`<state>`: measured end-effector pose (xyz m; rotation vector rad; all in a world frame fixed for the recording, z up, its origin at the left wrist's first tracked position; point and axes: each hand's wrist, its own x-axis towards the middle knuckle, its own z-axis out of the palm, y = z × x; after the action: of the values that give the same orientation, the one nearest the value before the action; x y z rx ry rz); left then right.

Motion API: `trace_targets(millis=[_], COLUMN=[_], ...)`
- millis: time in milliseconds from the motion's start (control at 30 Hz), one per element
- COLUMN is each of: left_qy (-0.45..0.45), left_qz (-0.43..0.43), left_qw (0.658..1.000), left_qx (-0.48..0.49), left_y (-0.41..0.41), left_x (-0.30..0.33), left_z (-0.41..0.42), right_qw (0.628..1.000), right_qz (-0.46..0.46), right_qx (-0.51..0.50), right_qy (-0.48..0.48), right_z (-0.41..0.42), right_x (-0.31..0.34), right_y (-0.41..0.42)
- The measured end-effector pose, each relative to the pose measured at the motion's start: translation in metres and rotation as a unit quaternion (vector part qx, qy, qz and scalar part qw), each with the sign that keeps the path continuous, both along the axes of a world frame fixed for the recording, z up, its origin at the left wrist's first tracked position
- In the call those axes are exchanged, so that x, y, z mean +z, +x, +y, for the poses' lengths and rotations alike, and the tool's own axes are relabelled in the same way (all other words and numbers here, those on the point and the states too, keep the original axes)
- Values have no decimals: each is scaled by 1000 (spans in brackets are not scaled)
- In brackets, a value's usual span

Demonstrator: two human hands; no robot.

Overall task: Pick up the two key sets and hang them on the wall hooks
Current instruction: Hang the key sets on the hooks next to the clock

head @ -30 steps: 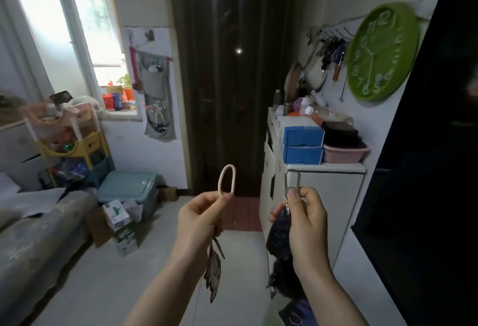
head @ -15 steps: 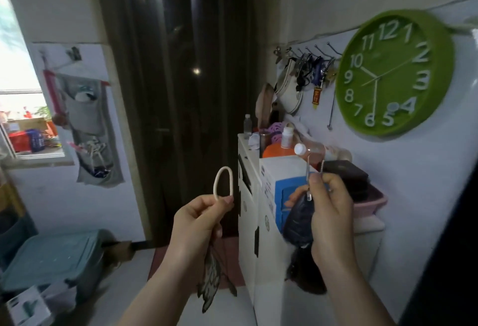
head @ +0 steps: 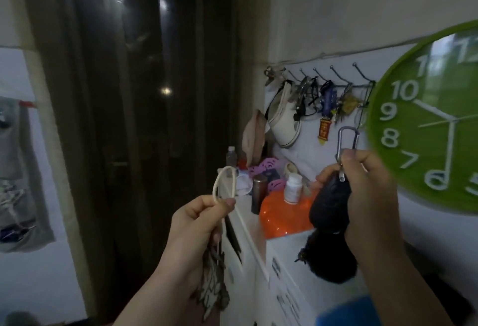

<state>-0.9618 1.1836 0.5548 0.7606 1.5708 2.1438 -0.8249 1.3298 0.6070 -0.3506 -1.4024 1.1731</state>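
- Cream loop point(head: 224, 182) of the leaf-charm key set point(head: 213, 283) stands up above the left hand point(head: 196, 225); thumb-and-finger grip is clamped at the loop's base, charm dangling below. Likely held so the opening is ready for a hook.
- Silver carabiner point(head: 348, 142) of the dark-pouch key set point(head: 329, 206) juts above the right hand point(head: 367, 193), grip pinched on its lower end, pouch and black tassel hanging under.
- Wall hooks point(head: 336, 77) sit above both, near the carabiner; several upper prongs look free.
- Green clock point(head: 434, 118) right; cluttered worktop point(head: 305, 253) beneath.
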Motion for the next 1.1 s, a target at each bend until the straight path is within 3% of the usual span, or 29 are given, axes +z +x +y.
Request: trace_targets(millis=[433,667,1100], left_qy=[42,87,145], left_qz=[63,87,21], left_qw=[955,937,904], left_qx=[-288,-328,-401], left_y=[-166,-179,-233], left_x=[63,96,135], left_z=[161,266,413], right_qw=[983,957,905], right_qz=[46,-19,-106], right_qx=[-178,-287,-404], right_qy=[0,35,83], right_z=[62,123,244], right_x=[34,54,106], right_y=[-122,-138,-193])
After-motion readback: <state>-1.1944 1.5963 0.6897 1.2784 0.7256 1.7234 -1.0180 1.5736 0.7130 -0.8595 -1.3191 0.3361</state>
